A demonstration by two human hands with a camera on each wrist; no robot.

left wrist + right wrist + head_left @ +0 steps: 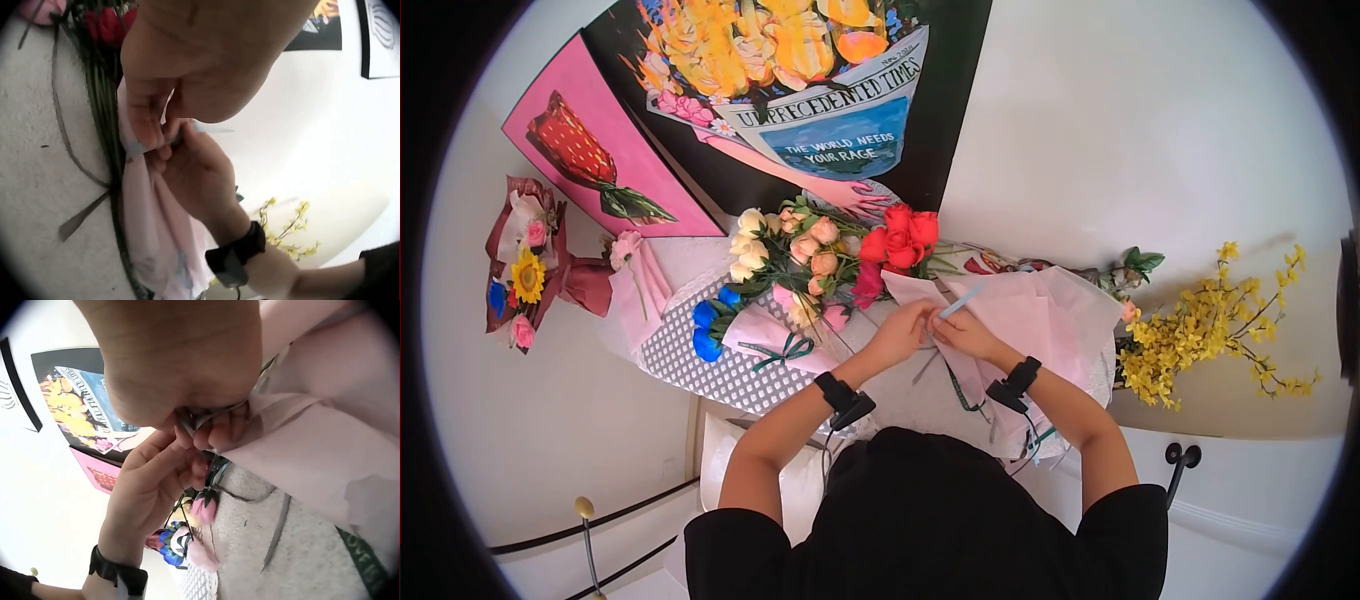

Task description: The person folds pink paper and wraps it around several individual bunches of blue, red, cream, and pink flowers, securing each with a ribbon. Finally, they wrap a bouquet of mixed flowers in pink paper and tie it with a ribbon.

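Observation:
Both hands meet over the gathered waist of a pale pink paper wrap (1040,325), which lies on the table. A light blue ribbon (135,150) crosses this pinched paper and runs up between the fingers. My left hand (900,335) pinches the ribbon from the left side. From the right, my right hand (962,334) pinches it too, and a loose ribbon end sticks out past the fingertips. In the right wrist view a strip of the ribbon (219,414) passes under the right palm. Fingers hide the crossing itself. Green stems (103,112) lie alongside the paper.
Red roses (900,240), peach roses (820,250) and blue flowers (708,330) lie behind and left. A small pink bouquet with a dark green bow (785,350) is left of my hands. Yellow blossoms (1180,350) stand right; paintings (830,120) lean behind.

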